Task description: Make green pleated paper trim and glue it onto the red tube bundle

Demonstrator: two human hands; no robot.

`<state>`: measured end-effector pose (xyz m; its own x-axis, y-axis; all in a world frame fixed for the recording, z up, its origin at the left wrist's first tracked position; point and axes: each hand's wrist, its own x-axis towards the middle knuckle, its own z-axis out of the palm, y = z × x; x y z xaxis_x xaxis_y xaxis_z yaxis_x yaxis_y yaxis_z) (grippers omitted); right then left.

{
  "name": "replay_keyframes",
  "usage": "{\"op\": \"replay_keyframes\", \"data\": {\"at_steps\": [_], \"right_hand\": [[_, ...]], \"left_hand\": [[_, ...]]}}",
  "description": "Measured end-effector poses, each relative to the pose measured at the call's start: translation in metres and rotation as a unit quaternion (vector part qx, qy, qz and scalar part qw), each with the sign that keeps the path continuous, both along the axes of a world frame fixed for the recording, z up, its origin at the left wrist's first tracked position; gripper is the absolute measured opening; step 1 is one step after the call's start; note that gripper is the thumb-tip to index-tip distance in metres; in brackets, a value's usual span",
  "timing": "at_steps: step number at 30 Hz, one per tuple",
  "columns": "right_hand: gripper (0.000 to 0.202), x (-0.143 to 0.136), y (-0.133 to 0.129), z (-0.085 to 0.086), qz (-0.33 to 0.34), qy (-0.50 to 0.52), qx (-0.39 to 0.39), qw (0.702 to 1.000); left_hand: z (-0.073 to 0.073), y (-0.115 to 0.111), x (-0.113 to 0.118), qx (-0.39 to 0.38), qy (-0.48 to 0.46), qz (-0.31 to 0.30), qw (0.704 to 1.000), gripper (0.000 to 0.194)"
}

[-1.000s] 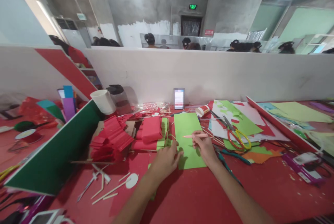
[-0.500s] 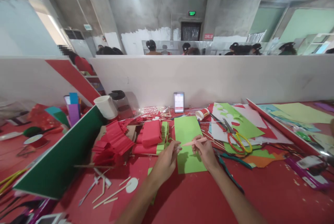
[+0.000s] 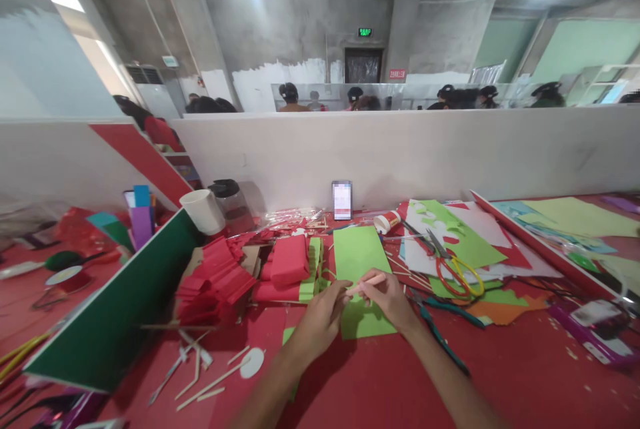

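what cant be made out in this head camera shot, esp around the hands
Head view, all items:
Tip of the slim pale pink stick in the right hand: lost against the fingers of the left hand; whether they grip it is unclear.
Part of the rectangular light-green paper sheet: covered by the right hand.
Screen of the upright dark-framed phone: blurred.
White object, bottom left: cut off by the bottom edge.

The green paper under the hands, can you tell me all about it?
The green paper is bright lime, longer than it is wide, with fairly straight edges, and looks like plain paper or thin card. It lies on the red table, its far end towards the phone. The right hand covers part of its middle; the left hand is at its left edge. I can't tell whether they touch it. Shadows darken its nearer half.
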<state>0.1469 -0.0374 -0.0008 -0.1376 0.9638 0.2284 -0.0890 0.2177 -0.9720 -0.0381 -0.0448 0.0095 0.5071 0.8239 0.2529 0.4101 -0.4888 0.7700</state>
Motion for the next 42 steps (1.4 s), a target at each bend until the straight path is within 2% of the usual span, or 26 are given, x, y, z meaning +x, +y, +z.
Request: {"op": "replay_keyframes", "data": {"at_steps": [4, 10, 13, 15, 17, 20, 22, 23, 25, 27, 32, 36, 38, 42], "right_hand": [[0.018, -0.005, -0.003, -0.001, 0.032, -0.008, -0.023, 0.999], [0.026, -0.008, -0.002, -0.004, 0.051, -0.018, -0.042, 0.998], [0.026, -0.001, 0.003, -0.003, 0.020, -0.051, -0.019, 0.998], [0.024, 0.007, 0.007, -0.003, -0.047, -0.116, 0.018, 0.992], [0.020, 0.017, 0.011, -0.004, -0.140, -0.232, 0.071, 0.960], [0.017, 0.033, 0.015, -0.008, -0.251, -0.435, 0.125, 0.856], [0.020, 0.040, 0.016, -0.010, -0.275, -0.528, 0.122, 0.794], [0.022, 0.043, 0.016, -0.011, -0.277, -0.559, 0.114, 0.773], [0.024, 0.044, 0.017, -0.013, -0.266, -0.600, 0.100, 0.748], [0.023, 0.043, 0.018, -0.014, -0.251, -0.619, 0.090, 0.738], [0.019, 0.040, 0.022, -0.012, -0.233, -0.619, 0.073, 0.746], [0.015, 0.040, 0.026, -0.008, -0.236, -0.584, 0.076, 0.773], [0.010, 0.038, 0.027, -0.005, -0.234, -0.544, 0.092, 0.800], [0.011, 0.035, 0.023, 0.007, -0.199, -0.413, 0.143, 0.877]], "left_hand": [[0.000, -0.003, 0.006, 0.027, -0.022, 0.000, 0.999, 0.025], [-0.002, 0.000, 0.005, 0.083, 0.028, 0.072, 0.994, 0.028], [-0.006, 0.001, 0.003, 0.096, 0.091, 0.105, 0.986, 0.029], [-0.008, 0.001, 0.003, 0.105, 0.146, 0.129, 0.975, 0.029], [-0.008, 0.001, 0.004, 0.119, 0.202, 0.155, 0.960, 0.029], [-0.006, -0.001, 0.006, 0.148, 0.275, 0.175, 0.934, 0.040], [-0.004, -0.003, 0.006, 0.152, 0.314, 0.191, 0.917, 0.050], [-0.004, -0.005, 0.007, 0.147, 0.330, 0.202, 0.910, 0.053], [-0.004, -0.007, 0.008, 0.137, 0.352, 0.219, 0.900, 0.053], [-0.007, -0.009, 0.009, 0.133, 0.370, 0.214, 0.894, 0.049], [-0.012, -0.008, 0.010, 0.133, 0.420, 0.194, 0.877, 0.048], [-0.013, -0.007, 0.008, 0.151, 0.435, 0.181, 0.869, 0.050], [-0.013, -0.007, 0.007, 0.148, 0.434, 0.171, 0.872, 0.042], [-0.012, -0.008, 0.006, 0.134, 0.420, 0.166, 0.882, 0.031]]}}
